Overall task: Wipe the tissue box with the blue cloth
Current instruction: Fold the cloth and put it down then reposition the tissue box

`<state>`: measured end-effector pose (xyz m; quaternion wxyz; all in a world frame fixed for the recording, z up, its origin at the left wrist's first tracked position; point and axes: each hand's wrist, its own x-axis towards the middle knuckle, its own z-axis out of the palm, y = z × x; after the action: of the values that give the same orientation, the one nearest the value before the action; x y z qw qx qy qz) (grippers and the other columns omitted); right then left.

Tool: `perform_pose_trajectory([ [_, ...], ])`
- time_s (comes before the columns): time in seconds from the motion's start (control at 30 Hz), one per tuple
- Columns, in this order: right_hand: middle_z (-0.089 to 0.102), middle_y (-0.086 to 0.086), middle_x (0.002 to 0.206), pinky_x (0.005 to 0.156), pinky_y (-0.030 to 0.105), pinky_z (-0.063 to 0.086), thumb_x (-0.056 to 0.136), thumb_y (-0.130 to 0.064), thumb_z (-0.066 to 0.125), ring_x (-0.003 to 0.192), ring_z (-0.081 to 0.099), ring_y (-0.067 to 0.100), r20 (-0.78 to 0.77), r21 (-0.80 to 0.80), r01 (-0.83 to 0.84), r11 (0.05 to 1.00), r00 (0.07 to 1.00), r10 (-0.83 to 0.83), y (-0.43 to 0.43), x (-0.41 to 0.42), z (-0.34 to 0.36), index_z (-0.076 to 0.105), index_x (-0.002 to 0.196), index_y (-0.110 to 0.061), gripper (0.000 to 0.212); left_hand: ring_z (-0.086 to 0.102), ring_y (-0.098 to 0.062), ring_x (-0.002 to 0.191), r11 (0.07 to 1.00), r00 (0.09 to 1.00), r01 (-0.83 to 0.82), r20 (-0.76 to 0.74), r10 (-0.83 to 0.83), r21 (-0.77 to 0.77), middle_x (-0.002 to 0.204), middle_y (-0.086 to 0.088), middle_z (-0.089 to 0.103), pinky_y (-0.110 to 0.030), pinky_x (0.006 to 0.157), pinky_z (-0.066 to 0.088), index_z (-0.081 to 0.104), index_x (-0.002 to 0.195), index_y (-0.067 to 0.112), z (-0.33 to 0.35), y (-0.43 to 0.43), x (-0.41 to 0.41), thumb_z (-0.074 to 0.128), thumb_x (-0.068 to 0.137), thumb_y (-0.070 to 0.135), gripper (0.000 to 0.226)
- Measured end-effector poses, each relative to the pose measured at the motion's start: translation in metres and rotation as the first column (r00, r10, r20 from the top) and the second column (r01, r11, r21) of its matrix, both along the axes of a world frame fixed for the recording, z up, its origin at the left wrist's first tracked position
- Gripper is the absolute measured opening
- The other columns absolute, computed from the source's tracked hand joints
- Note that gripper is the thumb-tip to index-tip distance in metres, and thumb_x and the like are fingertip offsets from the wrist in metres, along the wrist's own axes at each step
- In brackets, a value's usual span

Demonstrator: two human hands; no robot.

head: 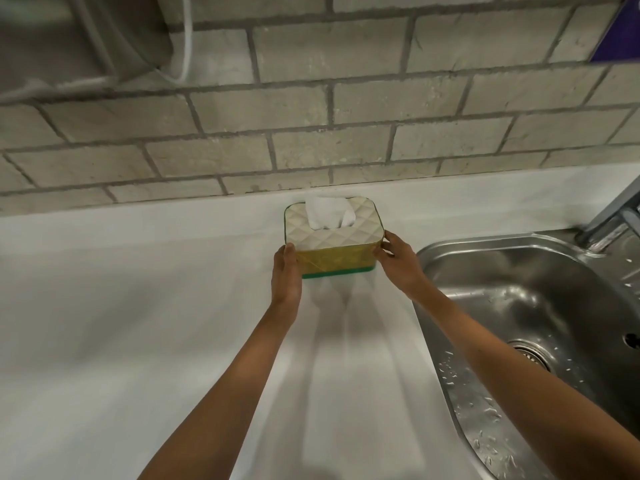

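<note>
The tissue box [334, 237] stands on the white counter [138, 323] near the back wall. It has a white quilted lid, a yellow side and a green base, and a white tissue sticks out of the top. My left hand [286, 275] presses against its left end. My right hand [398, 263] holds its right end with the fingers on the corner. Both hands grip the box between them. No blue cloth is in view.
A steel sink [540, 323] with water drops lies to the right of the box, with a tap [613, 223] at its far corner. A grey brick wall [311, 116] rises behind the counter. A white cable [187, 39] hangs at the upper left.
</note>
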<state>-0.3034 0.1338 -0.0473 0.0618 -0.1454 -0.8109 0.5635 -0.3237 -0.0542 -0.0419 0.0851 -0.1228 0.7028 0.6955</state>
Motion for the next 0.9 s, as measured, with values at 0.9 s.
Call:
perform_pose_trajectory([
  [0.9, 0.059, 0.010, 0.127, 0.080, 0.024, 0.040, 0.094, -0.017, 0.048, 0.107, 0.055, 0.017, 0.035, 0.004, 0.008, 1.000, 0.999, -0.008, 0.0005, -0.0077, 0.0004, 0.047, 0.132, -0.013, 0.039, 0.041, -0.025, 0.132, 1.000, 0.999, 0.018, 0.040, -0.019, 0.010, 0.146, -0.005, 0.041, -0.043, 0.114, 0.030, 0.035, 0.139, 0.020, 0.0057, -0.0004, -0.0049, 0.026, 0.097, 0.047, 0.051],
])
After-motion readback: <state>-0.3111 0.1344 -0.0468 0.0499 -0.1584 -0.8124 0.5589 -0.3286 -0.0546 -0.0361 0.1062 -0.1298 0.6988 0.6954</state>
